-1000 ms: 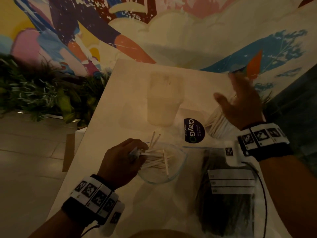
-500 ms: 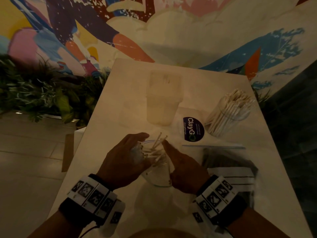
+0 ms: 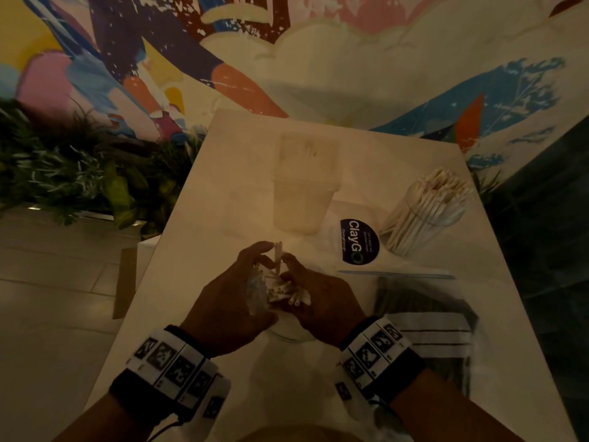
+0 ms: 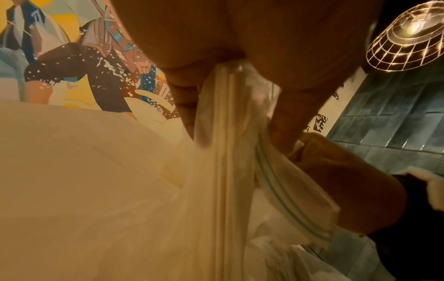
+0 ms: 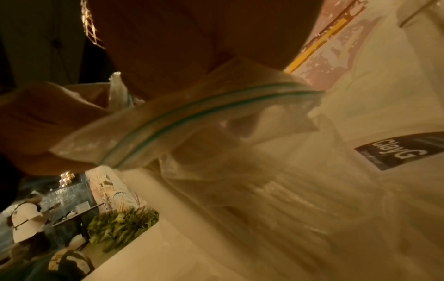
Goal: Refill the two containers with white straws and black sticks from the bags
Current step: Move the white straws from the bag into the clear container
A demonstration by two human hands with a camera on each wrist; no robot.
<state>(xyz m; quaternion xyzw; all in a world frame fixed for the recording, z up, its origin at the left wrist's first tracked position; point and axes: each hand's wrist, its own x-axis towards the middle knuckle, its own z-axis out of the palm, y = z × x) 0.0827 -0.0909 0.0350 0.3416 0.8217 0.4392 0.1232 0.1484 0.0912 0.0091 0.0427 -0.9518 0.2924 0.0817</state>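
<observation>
I see my left hand [image 3: 229,301] gripping the bag [image 4: 230,171] and my right hand [image 3: 322,298] pinching straws [image 3: 287,290] over the glass [image 3: 288,334], near the sticker [image 3: 359,241].

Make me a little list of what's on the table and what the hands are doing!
left hand: grips clear zip bag
right hand: gathers white straws at the bag mouth
glass under hands: mostly hidden
full straw jar: far right
bag of black sticks: lying flat, right
table: pale
</observation>
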